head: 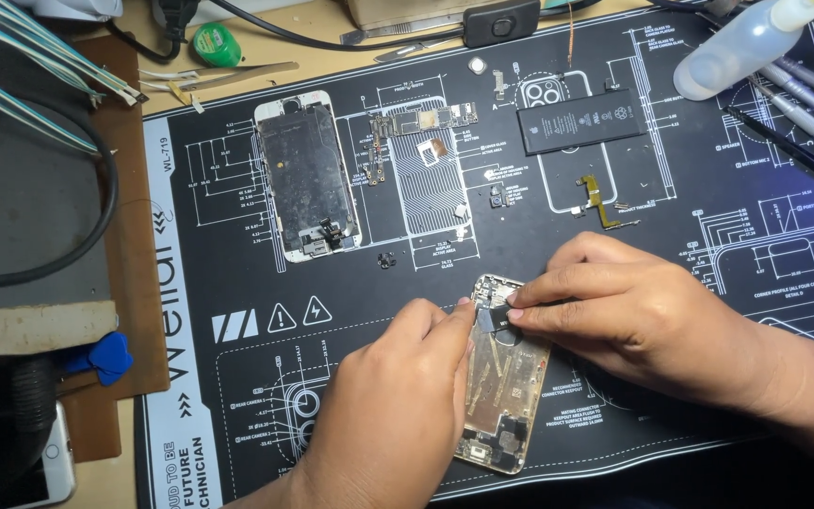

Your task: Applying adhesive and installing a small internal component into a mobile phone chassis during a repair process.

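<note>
Grip: a small dark flat part (488, 319) is pinched between the fingertips of the right hand (643, 316), just above the open phone housing (501, 386); what the part is cannot be told.
Left hand: the left hand (398, 401) is laid along the housing's left edge, thumb tip pressed at the upper rim, touching the pinched part; housing is steadied, not lifted.
Housing: gold-coloured rear shell, lying flat and slightly tilted on the black repair mat (237, 443), directly under the grip; internal brackets are seen, lower end toward the wearer.
Just beyond grip: tiny black bits (386, 259) are seen on the mat, up-left of the grip.
Further up-left: detached screen assembly (308, 176), white frame, face down, well apart from the grip.
Up from grip: logic board (423, 121) and small camera module (497, 198) are laid on the mat.
Up-right: black battery (580, 121) and gold flex cable (599, 200) below it.
Far right: white squeeze bottle (746, 47) is lying over a row of pens and tools (807, 104).
Far left: green tape roll (216, 44), blue pry pick (105, 356) off the mat.
</note>
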